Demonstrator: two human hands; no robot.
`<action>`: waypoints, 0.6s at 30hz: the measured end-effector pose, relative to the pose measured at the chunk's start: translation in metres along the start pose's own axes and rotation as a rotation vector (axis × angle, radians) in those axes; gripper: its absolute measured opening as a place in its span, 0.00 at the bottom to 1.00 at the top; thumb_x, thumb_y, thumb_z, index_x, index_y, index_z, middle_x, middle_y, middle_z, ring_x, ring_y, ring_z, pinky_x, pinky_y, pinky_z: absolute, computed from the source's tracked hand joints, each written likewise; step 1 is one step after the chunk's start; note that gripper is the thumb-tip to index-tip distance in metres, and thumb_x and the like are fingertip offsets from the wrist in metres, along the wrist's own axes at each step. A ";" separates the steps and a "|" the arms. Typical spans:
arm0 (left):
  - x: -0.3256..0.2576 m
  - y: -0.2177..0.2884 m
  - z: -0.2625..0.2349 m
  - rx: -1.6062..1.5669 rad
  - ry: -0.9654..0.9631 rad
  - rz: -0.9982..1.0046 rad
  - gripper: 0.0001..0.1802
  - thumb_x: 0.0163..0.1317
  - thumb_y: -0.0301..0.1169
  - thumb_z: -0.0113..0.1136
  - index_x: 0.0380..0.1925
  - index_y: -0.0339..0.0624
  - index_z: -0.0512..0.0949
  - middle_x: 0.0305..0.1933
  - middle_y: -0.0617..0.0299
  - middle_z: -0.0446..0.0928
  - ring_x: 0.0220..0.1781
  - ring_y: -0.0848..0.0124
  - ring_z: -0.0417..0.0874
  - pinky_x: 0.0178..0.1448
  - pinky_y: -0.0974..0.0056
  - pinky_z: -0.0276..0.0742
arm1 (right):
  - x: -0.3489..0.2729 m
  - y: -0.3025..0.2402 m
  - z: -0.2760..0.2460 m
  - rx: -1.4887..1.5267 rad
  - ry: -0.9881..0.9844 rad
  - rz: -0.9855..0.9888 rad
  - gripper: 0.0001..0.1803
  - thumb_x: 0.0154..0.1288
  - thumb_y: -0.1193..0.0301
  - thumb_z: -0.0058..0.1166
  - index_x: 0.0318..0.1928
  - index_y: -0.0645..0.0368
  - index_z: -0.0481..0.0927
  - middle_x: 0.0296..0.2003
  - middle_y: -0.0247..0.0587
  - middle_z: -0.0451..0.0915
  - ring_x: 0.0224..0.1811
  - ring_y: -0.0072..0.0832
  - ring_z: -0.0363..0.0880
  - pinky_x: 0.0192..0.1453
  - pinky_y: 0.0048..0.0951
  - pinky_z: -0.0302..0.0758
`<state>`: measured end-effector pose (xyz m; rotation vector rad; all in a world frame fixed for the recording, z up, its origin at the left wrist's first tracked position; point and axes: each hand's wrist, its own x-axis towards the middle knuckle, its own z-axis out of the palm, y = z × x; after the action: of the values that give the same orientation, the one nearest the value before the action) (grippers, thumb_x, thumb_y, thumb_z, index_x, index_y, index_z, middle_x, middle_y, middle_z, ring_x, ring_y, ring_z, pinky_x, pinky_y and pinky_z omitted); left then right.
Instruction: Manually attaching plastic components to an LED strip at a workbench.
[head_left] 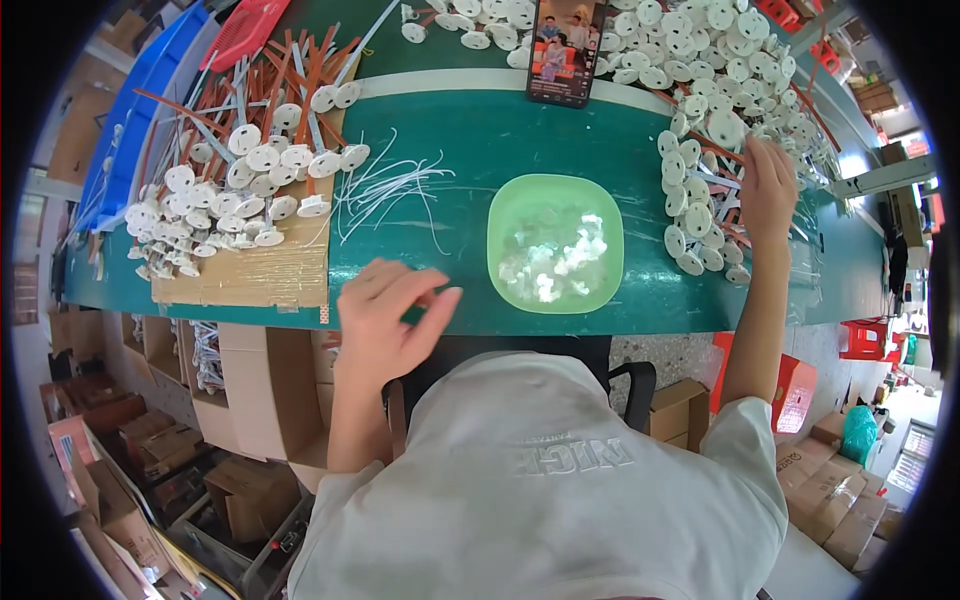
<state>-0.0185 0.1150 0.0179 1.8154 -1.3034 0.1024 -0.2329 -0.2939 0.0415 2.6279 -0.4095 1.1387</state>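
Observation:
My left hand (pixel 390 312) hovers at the front edge of the green table, fingers bent and thumb apart from them, with nothing visible in it. Ahead of it lies a loose bundle of thin white strings (pixel 390 190). At the right, my right hand (pixel 769 185) reaches into a heap of white round-headed parts (pixel 690 200) with brown and silvery strips. Its closed fingertips meet the rim of a larger-looking white disc part (pixel 725 128); the fingers partly hide the grip. Between my hands stands a light green square bowl (pixel 496 245) holding small shiny whitish pieces.
Similar disc parts (pixel 240 175) with strips lie on a cardboard sheet (pixel 250 290) at the left, beside a blue tray (pixel 140 110) and a red basket (pixel 245 30). A phone (pixel 566 50) showing a picture stands at the back. Cardboard boxes (pixel 265 390) sit below the table.

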 end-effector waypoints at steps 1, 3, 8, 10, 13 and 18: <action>0.008 0.003 0.003 -0.038 -0.026 0.096 0.12 0.51 0.25 0.73 0.37 0.39 0.83 0.24 0.60 0.79 0.23 0.67 0.78 0.30 0.65 0.71 | 0.005 -0.013 -0.006 0.005 0.128 -0.078 0.13 0.60 0.80 0.57 0.46 0.62 0.84 0.41 0.44 0.85 0.45 0.43 0.83 0.55 0.44 0.79; 0.020 0.017 0.015 -0.122 -0.017 0.057 0.16 0.51 0.25 0.72 0.41 0.37 0.83 0.29 0.57 0.81 0.26 0.66 0.80 0.32 0.65 0.74 | 0.014 -0.045 -0.027 0.036 0.055 -0.179 0.14 0.57 0.79 0.59 0.45 0.60 0.84 0.41 0.42 0.85 0.45 0.41 0.82 0.56 0.47 0.78; 0.045 0.042 0.044 -0.331 -0.029 0.123 0.25 0.51 0.28 0.73 0.52 0.34 0.80 0.42 0.50 0.84 0.33 0.61 0.85 0.39 0.63 0.81 | 0.018 -0.131 -0.065 0.218 -0.084 -0.408 0.16 0.46 0.74 0.63 0.41 0.54 0.86 0.40 0.34 0.85 0.42 0.34 0.81 0.64 0.59 0.73; 0.045 0.045 0.050 -0.304 -0.145 0.236 0.27 0.50 0.30 0.75 0.51 0.31 0.80 0.43 0.49 0.84 0.35 0.59 0.86 0.40 0.63 0.82 | 0.020 -0.144 -0.071 0.247 -0.133 -0.420 0.16 0.45 0.73 0.63 0.39 0.54 0.86 0.40 0.32 0.85 0.41 0.33 0.80 0.65 0.61 0.71; 0.034 0.045 0.053 -0.411 -0.179 0.159 0.27 0.50 0.30 0.76 0.50 0.30 0.80 0.41 0.49 0.85 0.37 0.58 0.88 0.43 0.64 0.83 | 0.017 -0.150 -0.072 0.243 -0.141 -0.394 0.13 0.46 0.74 0.66 0.37 0.54 0.87 0.42 0.31 0.85 0.42 0.33 0.79 0.67 0.62 0.70; 0.017 0.036 0.069 -0.766 -0.225 -0.086 0.25 0.59 0.29 0.69 0.55 0.28 0.77 0.45 0.46 0.85 0.42 0.59 0.89 0.49 0.60 0.85 | -0.004 -0.165 -0.079 0.316 0.173 -0.169 0.14 0.50 0.71 0.75 0.39 0.54 0.86 0.47 0.38 0.83 0.47 0.39 0.78 0.59 0.56 0.77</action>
<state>-0.0669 0.0530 0.0062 1.2320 -1.1845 -0.5885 -0.2312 -0.1137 0.0722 2.7263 0.0303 1.4595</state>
